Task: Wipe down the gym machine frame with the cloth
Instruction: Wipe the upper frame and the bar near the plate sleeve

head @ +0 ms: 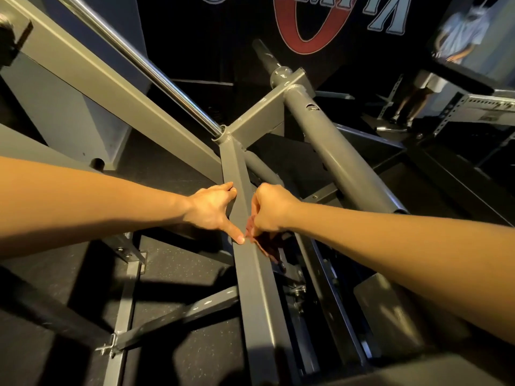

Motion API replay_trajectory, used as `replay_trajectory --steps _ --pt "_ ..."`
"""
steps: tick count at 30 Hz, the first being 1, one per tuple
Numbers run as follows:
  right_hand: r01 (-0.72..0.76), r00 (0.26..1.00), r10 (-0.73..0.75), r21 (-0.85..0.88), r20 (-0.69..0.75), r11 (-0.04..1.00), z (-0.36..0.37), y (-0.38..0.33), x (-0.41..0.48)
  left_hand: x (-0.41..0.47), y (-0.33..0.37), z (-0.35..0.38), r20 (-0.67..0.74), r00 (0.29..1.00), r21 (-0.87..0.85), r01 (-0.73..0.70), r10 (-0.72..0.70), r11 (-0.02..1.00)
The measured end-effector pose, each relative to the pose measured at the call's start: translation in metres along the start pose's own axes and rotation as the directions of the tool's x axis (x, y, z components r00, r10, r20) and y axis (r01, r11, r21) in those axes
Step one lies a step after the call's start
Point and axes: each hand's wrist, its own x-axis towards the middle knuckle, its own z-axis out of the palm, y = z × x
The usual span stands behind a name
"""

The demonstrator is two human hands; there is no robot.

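A black wall (211, 45) bears a large painted sign, with a red ring-shaped letter (312, 47) set among pale blue ones. Below the letter lies black speckled rubber flooring (178, 263), warmly lit in patches and crossed by hard shadows. Left of the letter rises a pale grey-blue block (64, 107). To its right stands a pale perforated steel rack (479, 103). Farther right is a blurred person in a light blue shirt (465, 32), perhaps a mirror reflection.

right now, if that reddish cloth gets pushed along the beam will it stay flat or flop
Probably floppy: the cloth hangs crumpled below the right hand. Likely light, since that one hand holds it all. It may slide easily on the smooth painted beam.
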Motion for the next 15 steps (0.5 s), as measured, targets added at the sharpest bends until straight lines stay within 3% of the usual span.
replay_trajectory --steps 7,11,15 --pt "0.071 0.963 -0.061 0.029 -0.264 0.997 -0.015 0.001 0.092 0.018 -0.025 0.020 -0.055 0.996 -0.120 -0.072 0.066 0.990" --pt "0.094 0.977 -0.098 -0.033 -0.189 0.995 -0.020 -0.001 0.101 0.017 -0.024 0.013 -0.003 0.998 -0.073 -0.063 0.063 0.995" --pt "0.103 0.995 -0.104 -0.072 -0.009 0.992 -0.016 0.000 0.067 0.017 -0.013 -0.001 0.067 0.997 0.116 -0.038 0.031 0.993"
